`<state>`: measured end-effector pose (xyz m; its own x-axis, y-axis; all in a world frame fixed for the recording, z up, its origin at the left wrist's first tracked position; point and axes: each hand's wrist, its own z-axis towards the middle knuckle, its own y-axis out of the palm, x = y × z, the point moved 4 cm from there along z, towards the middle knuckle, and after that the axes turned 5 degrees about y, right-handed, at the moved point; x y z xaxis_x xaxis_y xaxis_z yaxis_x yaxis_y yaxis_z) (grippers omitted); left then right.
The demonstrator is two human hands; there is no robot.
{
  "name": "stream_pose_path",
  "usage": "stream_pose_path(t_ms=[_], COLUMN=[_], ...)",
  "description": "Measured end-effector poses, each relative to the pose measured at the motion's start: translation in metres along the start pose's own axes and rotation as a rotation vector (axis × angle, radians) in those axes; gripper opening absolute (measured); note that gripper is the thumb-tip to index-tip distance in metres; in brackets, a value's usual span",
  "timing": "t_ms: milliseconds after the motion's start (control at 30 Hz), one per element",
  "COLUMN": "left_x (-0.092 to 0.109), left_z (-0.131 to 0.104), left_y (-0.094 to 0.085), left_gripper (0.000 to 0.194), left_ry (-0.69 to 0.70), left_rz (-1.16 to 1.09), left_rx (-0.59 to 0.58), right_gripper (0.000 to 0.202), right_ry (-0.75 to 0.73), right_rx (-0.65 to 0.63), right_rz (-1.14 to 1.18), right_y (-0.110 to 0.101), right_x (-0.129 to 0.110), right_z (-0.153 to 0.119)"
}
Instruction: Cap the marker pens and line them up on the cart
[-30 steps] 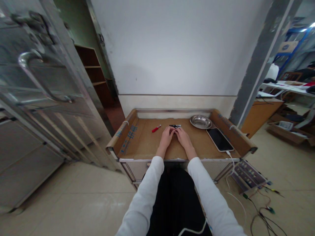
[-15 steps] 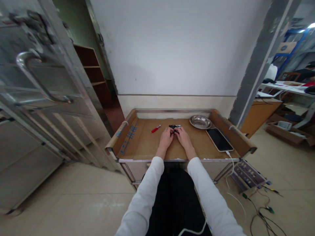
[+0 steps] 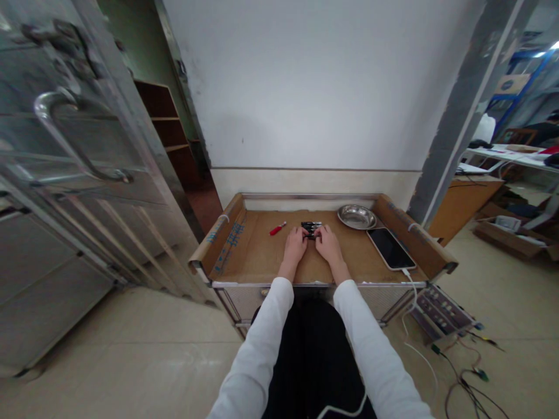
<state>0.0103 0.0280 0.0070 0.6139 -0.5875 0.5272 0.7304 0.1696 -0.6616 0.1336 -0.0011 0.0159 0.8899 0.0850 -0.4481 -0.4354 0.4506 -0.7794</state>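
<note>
My left hand (image 3: 296,244) and my right hand (image 3: 326,242) rest on the brown cardboard top of a small table, close together. Their fingertips pinch the two ends of a slim black stick-like piece (image 3: 310,236), too small to make out further. Just beyond the fingers, several similar slim black pieces (image 3: 311,224) with pale ends lie side by side in a row; my fingers partly hide the nearer ones. Left of them lies a short red-handled tool (image 3: 278,228) with a light tip, touched by neither hand.
A round steel dish (image 3: 357,217) stands at the back right of the table (image 3: 257,262). In front of it lies a phone (image 3: 391,249) with a white cable (image 3: 413,291) hanging over the edge. Raised cardboard sides flank the top. An electrical box (image 3: 443,314) sits on the floor.
My hands have parted slightly, and the black piece between them has come down level beside the row. More of the row shows now. The whole view has shifted a little.
</note>
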Motion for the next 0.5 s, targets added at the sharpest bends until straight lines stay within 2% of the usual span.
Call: stream_pose_path(t_ms=[267,500], left_x=[0.0004,-0.0013], left_z=[-0.0007,-0.0006], left_y=[-0.0005,0.0007], left_gripper=[0.005,0.003], left_ry=[-0.032,-0.06], left_rz=[0.105,0.14], left_rx=[-0.014,0.005], right_gripper=[0.022,0.023], right_ry=[0.034,0.057], right_rx=[-0.031,-0.037], right_rz=[-0.101,-0.115], right_y=[-0.0017,0.0005], right_x=[0.0005,0.0026], right_z=[-0.001,-0.0002])
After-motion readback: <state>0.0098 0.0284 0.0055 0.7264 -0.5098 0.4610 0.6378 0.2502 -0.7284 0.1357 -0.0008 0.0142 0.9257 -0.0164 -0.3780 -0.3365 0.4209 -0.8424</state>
